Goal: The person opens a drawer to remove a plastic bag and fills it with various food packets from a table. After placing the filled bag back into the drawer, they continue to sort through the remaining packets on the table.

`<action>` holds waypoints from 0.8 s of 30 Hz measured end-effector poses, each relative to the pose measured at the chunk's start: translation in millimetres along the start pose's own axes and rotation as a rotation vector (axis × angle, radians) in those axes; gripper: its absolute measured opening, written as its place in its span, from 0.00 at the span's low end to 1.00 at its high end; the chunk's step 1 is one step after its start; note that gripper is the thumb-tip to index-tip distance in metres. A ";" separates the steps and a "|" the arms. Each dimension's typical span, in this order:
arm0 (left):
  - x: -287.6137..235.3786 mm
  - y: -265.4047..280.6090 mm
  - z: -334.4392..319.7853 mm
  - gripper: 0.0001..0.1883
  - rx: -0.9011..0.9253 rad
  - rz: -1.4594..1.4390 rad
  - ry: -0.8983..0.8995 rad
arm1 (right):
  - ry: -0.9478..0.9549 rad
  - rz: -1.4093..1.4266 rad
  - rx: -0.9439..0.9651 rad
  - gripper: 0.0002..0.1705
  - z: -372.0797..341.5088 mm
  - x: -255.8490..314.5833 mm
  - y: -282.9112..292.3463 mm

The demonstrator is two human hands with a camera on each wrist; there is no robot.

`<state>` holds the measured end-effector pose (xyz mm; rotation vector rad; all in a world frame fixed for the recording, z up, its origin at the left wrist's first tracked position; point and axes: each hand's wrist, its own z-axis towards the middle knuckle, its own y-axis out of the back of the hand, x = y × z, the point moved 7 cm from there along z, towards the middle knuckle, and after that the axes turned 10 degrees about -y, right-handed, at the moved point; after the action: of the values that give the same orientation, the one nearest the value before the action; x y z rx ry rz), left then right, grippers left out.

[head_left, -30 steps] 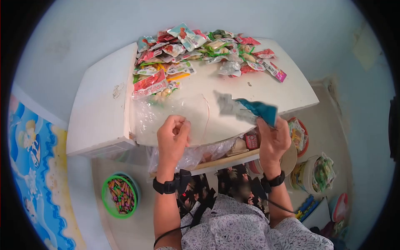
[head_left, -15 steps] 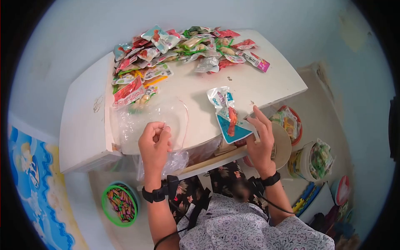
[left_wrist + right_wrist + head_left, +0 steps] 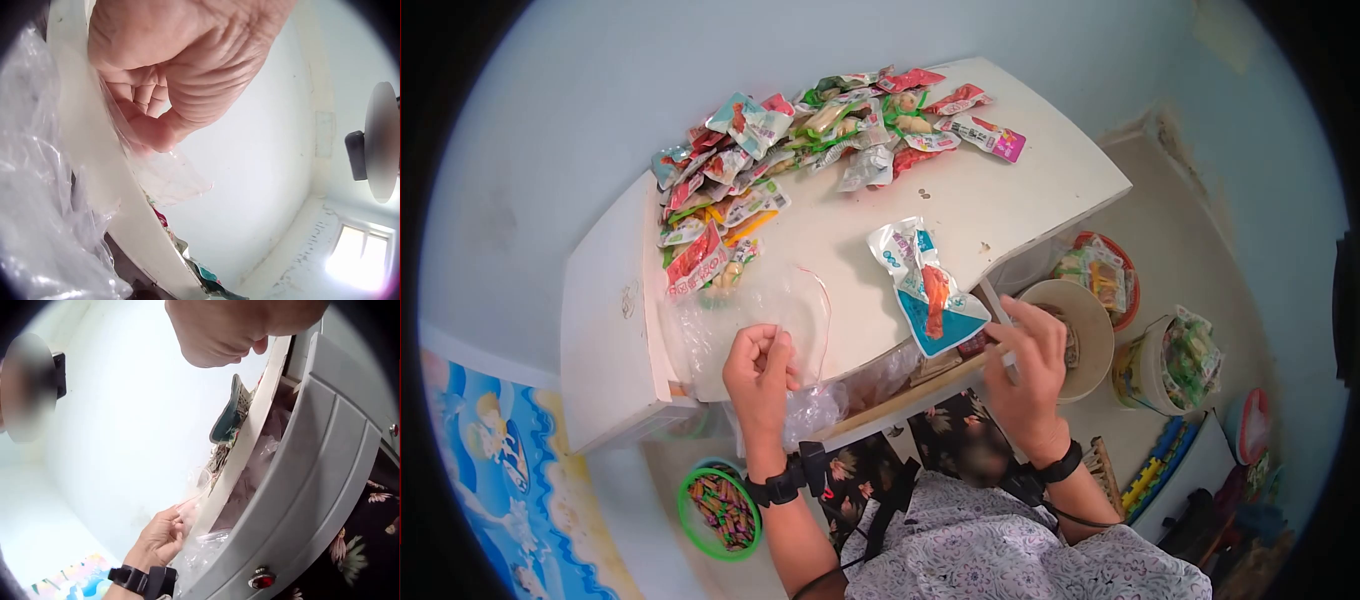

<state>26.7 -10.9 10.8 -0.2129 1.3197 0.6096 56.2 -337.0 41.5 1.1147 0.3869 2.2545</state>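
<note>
My left hand [image 3: 758, 372] pinches the edge of a clear plastic bag [image 3: 700, 325] that lies flat over the front left of the white tabletop [image 3: 850, 240]. In the left wrist view the thin film [image 3: 169, 175] runs out from between thumb and fingers. A white and teal snack packet [image 3: 912, 262], printed with a reddish-brown piece of food, lies at the front edge, its lower end jutting over the open drawer [image 3: 900, 405]. Just right of that packet, my right hand [image 3: 1032, 375] hovers with fingers loosely spread, holding nothing.
Many mixed snack packets [image 3: 825, 130] are heaped along the back and left of the tabletop. Crumpled plastic fills part of the drawer. On the floor stand a green-rimmed basket [image 3: 683, 515] at left, and a beige bucket [image 3: 1092, 350], a red basket [image 3: 1133, 300] and a white tub [image 3: 1135, 385] at right.
My right hand has laid the teal packet down on the table's front edge, let go and drawn back to the right. The left hand keeps its pinch on the bag. The head view has shifted.
</note>
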 end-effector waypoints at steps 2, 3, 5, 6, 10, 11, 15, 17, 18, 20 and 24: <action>0.5 0.8 -0.6 0.06 0.008 0.004 0.007 | 0.056 -0.083 0.059 0.31 0.4 7.5 -15.5; 1.5 1.4 0.0 0.06 0.016 0.004 0.015 | 0.082 -0.107 0.100 0.31 2.2 10.9 -23.3; 3.9 0.5 0.9 0.07 0.031 0.004 0.019 | 0.142 -0.156 0.185 0.32 9.9 15.9 -37.2; 5.7 0.8 0.7 0.07 0.036 0.006 0.017 | 0.153 -0.144 0.193 0.32 12.3 14.9 -42.0; 3.7 1.5 -0.7 0.07 0.027 0.036 0.003 | 0.166 0.054 0.121 0.32 22.3 1.7 -42.7; 2.9 2.4 -1.9 0.07 0.021 0.021 0.007 | 0.131 0.113 0.101 0.30 26.5 -3.0 -36.8; -7.1 -3.3 -4.9 0.07 -0.019 0.009 -0.006 | -0.267 0.454 0.063 0.18 42.8 -18.8 -9.4; -12.1 -9.4 -9.0 0.06 -0.033 0.028 -0.018 | -0.379 0.733 0.058 0.13 39.7 -19.6 -3.6; -15.6 -13.1 -11.1 0.06 -0.037 0.047 -0.021 | -0.443 0.808 0.085 0.12 37.5 -13.7 -2.1; -21.3 -18.8 -16.3 0.06 -0.045 0.088 -0.027 | -0.493 0.831 0.130 0.11 29.8 -1.7 -7.2; -29.4 -26.6 -25.1 0.06 -0.081 0.175 -0.154 | -0.495 0.845 0.171 0.10 13.7 -3.1 -30.6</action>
<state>16.3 -53.6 27.1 -0.1143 1.1731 0.8126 80.0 -314.9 32.8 2.1664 -0.1403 2.4995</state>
